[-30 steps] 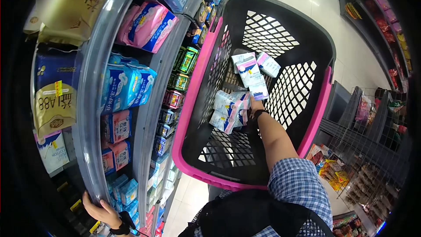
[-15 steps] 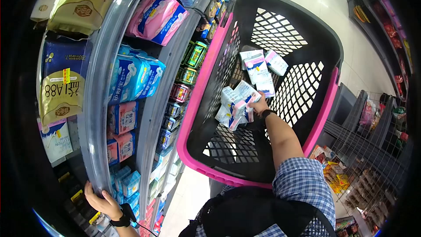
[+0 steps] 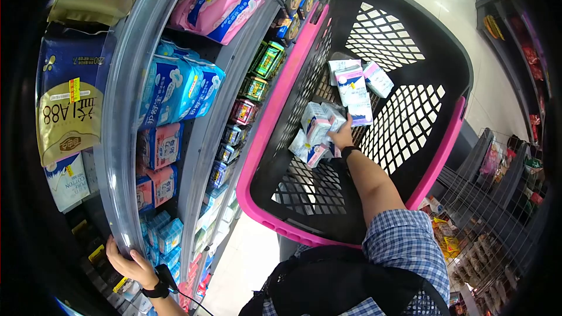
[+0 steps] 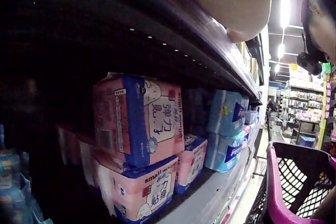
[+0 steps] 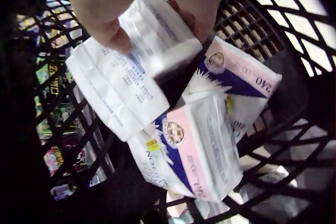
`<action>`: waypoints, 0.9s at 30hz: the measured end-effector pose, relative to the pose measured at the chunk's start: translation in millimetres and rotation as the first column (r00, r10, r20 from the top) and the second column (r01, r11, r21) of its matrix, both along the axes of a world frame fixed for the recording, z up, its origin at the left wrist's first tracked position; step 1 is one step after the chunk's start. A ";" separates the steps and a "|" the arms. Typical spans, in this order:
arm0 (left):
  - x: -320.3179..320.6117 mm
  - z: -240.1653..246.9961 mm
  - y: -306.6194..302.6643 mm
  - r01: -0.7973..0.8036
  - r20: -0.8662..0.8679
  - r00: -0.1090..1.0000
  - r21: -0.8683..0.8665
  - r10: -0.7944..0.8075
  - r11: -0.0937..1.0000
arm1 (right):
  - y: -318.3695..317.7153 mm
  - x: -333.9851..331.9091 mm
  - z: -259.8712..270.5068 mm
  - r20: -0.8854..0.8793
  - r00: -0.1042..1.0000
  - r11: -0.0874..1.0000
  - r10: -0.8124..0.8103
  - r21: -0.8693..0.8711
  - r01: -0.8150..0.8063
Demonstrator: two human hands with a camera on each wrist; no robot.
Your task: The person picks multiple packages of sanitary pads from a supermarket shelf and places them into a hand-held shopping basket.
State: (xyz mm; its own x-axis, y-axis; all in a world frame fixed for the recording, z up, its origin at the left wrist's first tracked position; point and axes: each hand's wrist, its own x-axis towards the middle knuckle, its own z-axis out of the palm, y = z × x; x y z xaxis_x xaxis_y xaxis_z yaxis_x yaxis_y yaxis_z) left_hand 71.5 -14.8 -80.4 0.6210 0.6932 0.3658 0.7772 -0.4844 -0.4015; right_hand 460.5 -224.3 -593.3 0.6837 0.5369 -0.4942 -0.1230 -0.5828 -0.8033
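In the head view, my right hand point(image 3: 342, 136) is inside the basket point(image 3: 281, 111), beside several white, pink and blue packs. The right wrist view shows its thumb and fingers point(image 5: 118, 37) around a white pack point(image 5: 163, 40); another white pack point(image 5: 115, 87) lies against it. Two packs with pink and navy bands point(image 5: 197, 150) sit below and beside these. A further upright pack point(image 3: 355, 96) stands just past my hand in the head view. My left hand point(image 3: 132, 266) rests on the shelf's clear front edge point(image 3: 117, 199), fingers and thumb spread, holding no pack.
Shelves on the left hold blue packs point(image 3: 181, 90), pink packs point(image 4: 139, 119) and gold-and-navy packs point(image 3: 70, 99). Beyond the basket's right rim stands a wire rack point(image 3: 474, 199) with bagged goods. Pale floor point(image 3: 445, 29) shows at the top of the head view.
The packs by my right hand have shifted and turned within the basket, and one is now gripped at a tilt. The basket appears slightly further right. My left hand stays at the shelf edge.
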 end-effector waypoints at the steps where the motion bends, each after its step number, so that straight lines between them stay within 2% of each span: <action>1: -0.3 0.3 0.0 -0.003 -0.002 1.000 -0.002 0.003 1.000 | 2.1 -5.0 7.5 0.065 0.991 0.993 -0.116 0.003 0.116; 2: -0.4 0.4 -0.2 -0.004 0.002 1.000 -0.009 0.004 1.000 | 4.0 -9.0 15.7 0.131 0.964 0.973 -0.230 0.014 0.230; 3: -0.5 0.4 -0.3 -0.004 0.008 1.000 -0.015 0.004 1.000 | 4.5 -10.2 28.0 0.088 0.960 0.960 -0.266 -0.062 0.271; 4: -0.9 0.3 -0.3 -0.006 0.008 1.000 -0.016 0.007 1.000 | 4.8 -14.1 29.0 0.089 0.961 0.961 -0.263 -0.063 0.269; 6: -1.7 0.0 0.1 -0.010 0.011 1.000 -0.025 0.011 1.000 | 7.8 -20.0 38.5 0.197 0.938 0.940 -0.286 -0.135 0.315; 8: -2.2 0.0 0.4 -0.009 0.010 1.000 -0.016 0.009 1.000 | 11.1 -23.6 44.6 0.172 0.948 0.941 -0.266 -0.169 0.295; 10: -1.8 0.1 0.3 -0.009 0.006 1.000 -0.009 0.009 1.000 | 15.5 -26.1 45.5 0.274 0.953 0.964 -0.128 -0.193 0.185; 12: -1.2 0.3 0.8 -0.007 0.005 1.000 -0.015 0.007 1.000 | 18.2 -23.1 41.6 0.297 0.943 0.955 -0.148 -0.203 0.214; 14: -2.6 0.2 1.2 -0.007 0.000 1.000 -0.011 0.007 1.000 | 17.7 -12.3 34.0 0.237 0.971 0.954 -0.008 -0.290 0.079; 16: -4.4 0.1 1.3 -0.007 -0.007 1.000 -0.009 0.006 1.000 | 18.2 -5.9 39.5 0.168 0.986 0.959 -0.016 -0.276 0.063; 18: -5.4 -0.7 1.5 -0.009 -0.007 1.000 0.006 0.009 1.000 | 15.2 -0.3 45.6 0.069 0.995 0.930 0.073 -0.365 -0.043; 20: -4.7 -0.6 1.3 -0.010 -0.007 1.000 0.006 0.010 1.000 | 8.1 -2.6 33.1 0.056 0.992 0.920 0.112 -0.384 -0.082; 22: -3.4 -0.4 1.3 -0.011 -0.006 1.000 0.007 0.011 1.000 | 6.6 -5.5 45.4 -0.010 0.984 0.863 0.177 -0.479 -0.160; 24: -2.3 -0.2 0.9 -0.010 0.003 1.000 0.002 0.010 1.000 | 8.4 -8.6 47.2 -0.027 0.983 0.860 0.183 -0.480 -0.174; 27: -1.1 0.7 0.7 -0.006 -0.004 1.000 -0.004 0.006 1.000 | 22.2 -17.6 55.1 -0.055 0.982 0.786 0.178 -0.593 -0.176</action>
State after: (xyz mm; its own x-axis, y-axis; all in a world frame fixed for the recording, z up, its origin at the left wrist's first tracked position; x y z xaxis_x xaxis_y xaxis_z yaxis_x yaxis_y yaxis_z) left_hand 70.4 -14.1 -79.7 0.6182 0.6986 0.3603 0.7786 -0.4815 -0.4024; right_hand 442.9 -202.1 -538.3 0.6084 0.2511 -0.7529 0.0318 -0.9556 -0.2930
